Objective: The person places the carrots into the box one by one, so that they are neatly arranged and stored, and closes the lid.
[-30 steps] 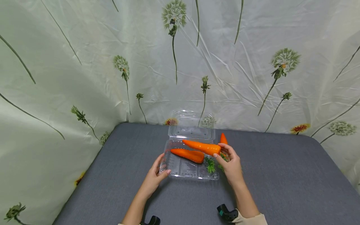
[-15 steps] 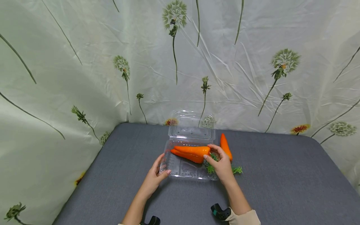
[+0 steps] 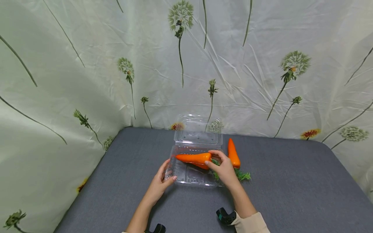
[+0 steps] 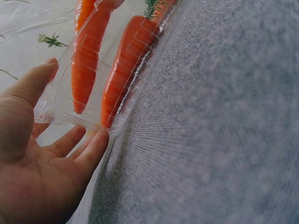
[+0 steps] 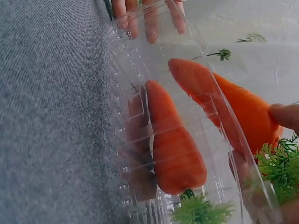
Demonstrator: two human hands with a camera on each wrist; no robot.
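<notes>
Right grip (image 3: 223, 167) is pinched about the thick end of a tapering, glossy orange carrot (image 3: 192, 158), held over a second orange carrot (image 5: 176, 147) inside a clear plastic hinged box (image 3: 190, 178). Its left end is held by the left grip (image 3: 159, 181). Beside it, a third orange carrot (image 3: 233, 153) is laid on the grey table (image 3: 291, 187).

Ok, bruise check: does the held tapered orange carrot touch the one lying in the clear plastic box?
Apart: the right wrist view shows a gap between the held carrot and lying carrot.
</notes>
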